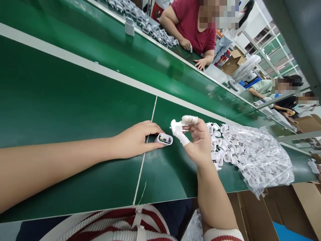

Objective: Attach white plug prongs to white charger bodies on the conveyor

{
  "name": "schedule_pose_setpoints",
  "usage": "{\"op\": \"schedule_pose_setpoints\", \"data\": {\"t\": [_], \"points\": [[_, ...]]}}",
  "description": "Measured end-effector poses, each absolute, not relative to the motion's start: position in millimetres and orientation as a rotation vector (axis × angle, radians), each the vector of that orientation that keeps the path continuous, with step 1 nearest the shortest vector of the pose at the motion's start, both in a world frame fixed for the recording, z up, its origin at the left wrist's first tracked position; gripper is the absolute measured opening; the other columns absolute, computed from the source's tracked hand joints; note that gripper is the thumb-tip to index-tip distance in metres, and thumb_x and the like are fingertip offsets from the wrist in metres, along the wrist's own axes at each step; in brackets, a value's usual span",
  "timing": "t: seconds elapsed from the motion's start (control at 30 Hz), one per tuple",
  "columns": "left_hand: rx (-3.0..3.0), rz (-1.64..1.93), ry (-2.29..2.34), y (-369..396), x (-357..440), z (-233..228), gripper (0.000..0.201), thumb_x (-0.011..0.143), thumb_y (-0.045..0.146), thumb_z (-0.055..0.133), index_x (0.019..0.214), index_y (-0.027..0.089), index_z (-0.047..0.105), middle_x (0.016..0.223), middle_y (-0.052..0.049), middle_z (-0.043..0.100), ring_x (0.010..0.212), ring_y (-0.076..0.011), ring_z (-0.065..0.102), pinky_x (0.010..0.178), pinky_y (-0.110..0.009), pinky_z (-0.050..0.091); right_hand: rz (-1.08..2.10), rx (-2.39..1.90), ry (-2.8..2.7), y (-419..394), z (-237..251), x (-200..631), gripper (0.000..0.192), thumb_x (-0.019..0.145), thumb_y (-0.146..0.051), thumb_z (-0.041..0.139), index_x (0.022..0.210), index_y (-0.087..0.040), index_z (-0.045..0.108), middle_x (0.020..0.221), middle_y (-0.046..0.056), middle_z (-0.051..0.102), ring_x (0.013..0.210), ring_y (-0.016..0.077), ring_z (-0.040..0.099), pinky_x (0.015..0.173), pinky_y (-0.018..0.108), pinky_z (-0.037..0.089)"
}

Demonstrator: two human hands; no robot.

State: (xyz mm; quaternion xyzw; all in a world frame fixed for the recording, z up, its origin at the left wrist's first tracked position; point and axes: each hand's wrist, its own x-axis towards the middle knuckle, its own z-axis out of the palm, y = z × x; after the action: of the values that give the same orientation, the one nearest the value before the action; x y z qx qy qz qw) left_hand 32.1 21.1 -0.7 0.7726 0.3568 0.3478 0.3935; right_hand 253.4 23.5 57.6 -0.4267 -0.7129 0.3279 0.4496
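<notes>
My left hand point(140, 138) rests on the green table, closed around a white charger housing point(164, 138). Its open end faces me and shows a small circuit board inside. To the right, my right hand point(197, 134) is raised above the table with white finger cots on thumb and finger. Between those two fingertips it pinches a white plug cap with metal pins point(177, 127). The cap and the housing are apart, a short gap between them. Just beyond my right hand lies a pile of white plug caps point(222, 147).
A clear plastic bag point(265, 157) of white parts lies on the right. Cardboard boxes point(258, 214) stand below the table edge. Across the green conveyor belt point(107, 43), carrying a white charger point(129, 26), a co-worker in a red shirt point(195, 30) sits near more white parts point(147, 25).
</notes>
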Motion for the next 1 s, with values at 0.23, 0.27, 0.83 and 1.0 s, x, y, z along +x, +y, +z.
{"op": "schedule_pose_setpoints", "data": {"t": [0.23,0.27,0.83,1.0], "points": [[1.963,0.875,0.955,21,33,1,0.042,0.091,0.062,0.064,0.104,0.024,0.075,0.107,-0.005,0.074,0.103,-0.0258,0.063,0.091,-0.037,0.052,0.528,-0.963,-2.164,12,65,252,0.019,0.093,-0.016,0.069,0.107,-0.028,0.074,0.098,0.003,0.073,0.089,0.0179,0.067,0.083,0.036,0.057],[1.962,0.877,0.955,21,33,0,0.042,0.091,0.062,0.064,0.104,0.024,0.075,0.107,-0.005,0.074,0.103,-0.0258,0.063,0.091,-0.037,0.052,0.523,-0.952,-2.181,12,63,252,0.021,0.093,-0.014,0.067,0.108,-0.027,0.074,0.098,0.003,0.073,0.089,0.0177,0.067,0.082,0.035,0.057],[1.981,0.914,0.916,22,33,-1,0.034,0.093,0.054,0.063,0.1,0.023,0.075,0.104,-0.005,0.074,0.101,-0.025,0.063,0.09,-0.037,0.051,0.289,-1.081,-2.149,2,52,238,0.021,0.09,-0.011,0.063,0.103,-0.025,0.072,0.091,0.005,0.07,0.081,0.0193,0.067,0.074,0.035,0.057],[1.981,0.929,0.913,23,33,-1,0.034,0.092,0.053,0.067,0.099,0.021,0.073,0.1,-0.005,0.073,0.097,-0.0241,0.062,0.086,-0.036,0.05,0.284,-1.027,-2.081,3,57,239,0.021,0.091,-0.011,0.067,0.103,-0.027,0.072,0.093,0.002,0.071,0.084,0.0182,0.068,0.078,0.034,0.058]]}}
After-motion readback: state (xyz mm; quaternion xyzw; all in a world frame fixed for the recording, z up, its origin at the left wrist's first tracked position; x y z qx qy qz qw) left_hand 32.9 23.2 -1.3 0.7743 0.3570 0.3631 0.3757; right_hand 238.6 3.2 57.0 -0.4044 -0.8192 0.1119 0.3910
